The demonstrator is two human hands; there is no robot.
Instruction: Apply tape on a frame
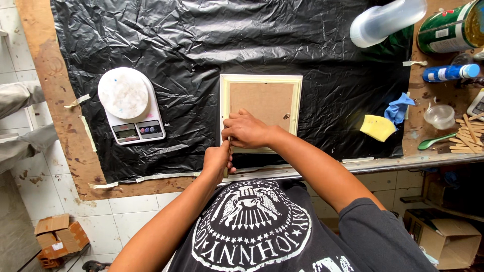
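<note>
Nearest the body, the left hand (pixel 218 158) sits at the table's near edge, fingers curled tight around a thin tool (pixel 228 151) that stands almost upright; only a short strip of it shows above the fist, and what kind of tool it is cannot be told. Just beyond, the right hand (pixel 245 130) lies palm down on the frame (pixel 262 108), fingers together and bent, pressing its lower left corner, with the tool's upper end just at the fingertips. The frame is pale wood with a brown backing board facing up, and lies flat on the black plastic sheet (pixel 201 45) near the middle of the table's front.

To the left, well apart from the hands, a white scale (pixel 130 107) with a round pan stands on the sheet. To the right lie a yellow sponge (pixel 377 127) and a blue cloth (pixel 401 107); past the sheet's edge are a small clear cup (pixel 440 116), a green spoon (pixel 434 141) and a heap of wooden sticks (pixel 468 136). At the far right stand a blue bottle (pixel 450 73), a green can (pixel 451 30) and a pale plastic bottle (pixel 385 21).
</note>
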